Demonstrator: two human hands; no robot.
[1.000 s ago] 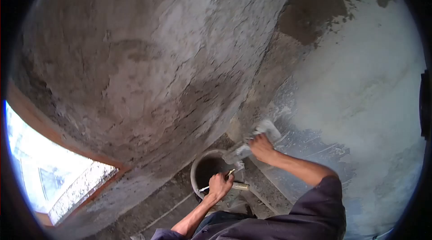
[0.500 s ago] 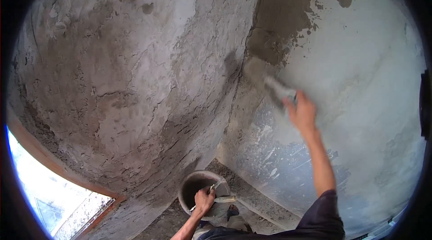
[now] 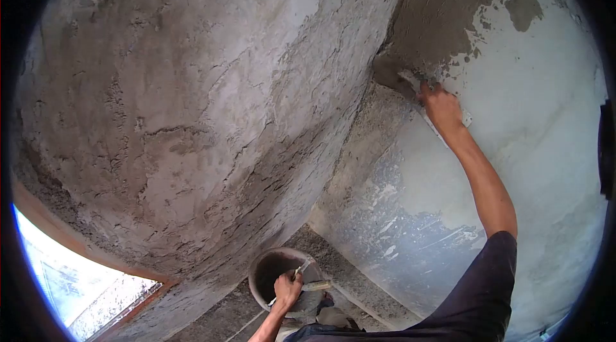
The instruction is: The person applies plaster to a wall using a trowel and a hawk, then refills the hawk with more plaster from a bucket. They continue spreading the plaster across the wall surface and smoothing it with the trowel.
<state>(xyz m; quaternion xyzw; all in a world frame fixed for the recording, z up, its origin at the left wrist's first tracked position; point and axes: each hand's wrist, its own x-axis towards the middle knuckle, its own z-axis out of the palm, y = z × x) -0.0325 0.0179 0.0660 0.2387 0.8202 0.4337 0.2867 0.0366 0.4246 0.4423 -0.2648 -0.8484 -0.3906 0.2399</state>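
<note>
My right hand (image 3: pixel 443 110) is wrapped round the handle of a plastering trowel (image 3: pixel 409 79), whose blade lies close along the right wall near the corner. Dark wet plaster (image 3: pixel 436 15) spreads above and beside the trowel, ending in a ragged edge over the pale wall (image 3: pixel 520 98). Low in the view, my left hand (image 3: pixel 287 289) is closed over the bucket (image 3: pixel 258 271). A hand tool with a pale handle (image 3: pixel 316 285) sticks out to the right of its fingers; the rest of this tool is largely hidden by the hand.
A rough, cracked wall (image 3: pixel 192 98) fills the left side and meets the right wall in a corner. At lower left is a bright opening with an orange-brown frame (image 3: pixel 90 249). A ledge (image 3: pixel 372 297) runs along the foot of the right wall.
My right hand and the trowel have moved up to the edge of the wet plaster beside the corner. My left hand stays over the bucket. The view has shifted slightly.
</note>
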